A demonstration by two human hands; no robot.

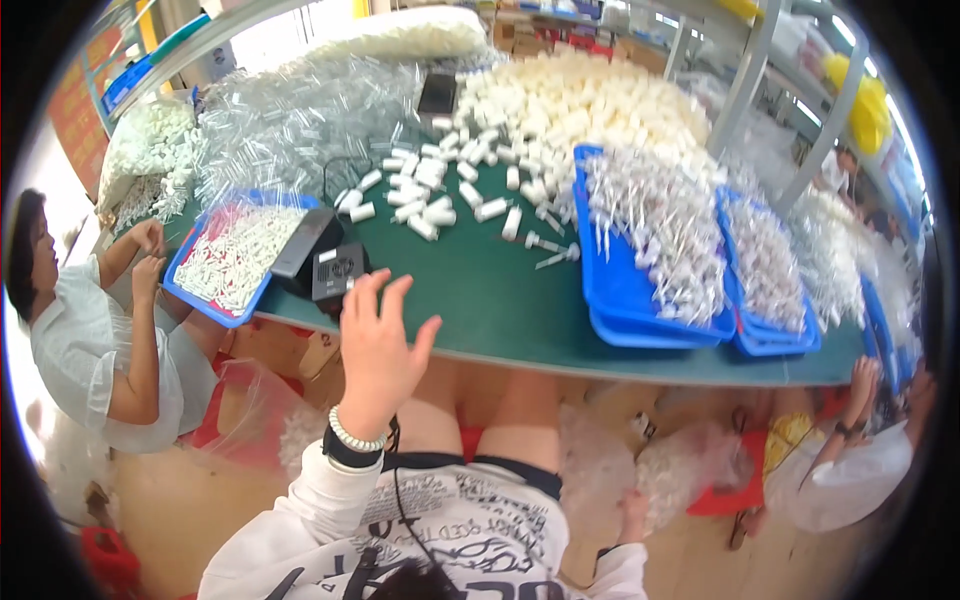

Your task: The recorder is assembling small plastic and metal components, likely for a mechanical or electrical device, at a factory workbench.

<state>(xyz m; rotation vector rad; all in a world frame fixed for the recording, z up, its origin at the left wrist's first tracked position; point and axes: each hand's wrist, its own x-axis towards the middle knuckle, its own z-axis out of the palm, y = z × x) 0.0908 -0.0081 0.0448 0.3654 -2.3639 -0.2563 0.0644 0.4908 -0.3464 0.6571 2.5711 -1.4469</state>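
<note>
My left hand is raised over the near edge of the green table, fingers spread, holding nothing. Just beyond its fingertips sits a small black box with a round grille, beside a dark grey device. My right hand hangs low by my side, next to a clear plastic bag of white pieces. Its fingers are too small and unclear to make out. Loose white plastic cylinders lie mid-table, with a few thin white plungers to their right.
Blue trays of slim white and clear parts stand at right; another blue tray holds short white sticks. Heaps of clear tubes and cream cylinders fill the back, near a black phone. People sit at both sides.
</note>
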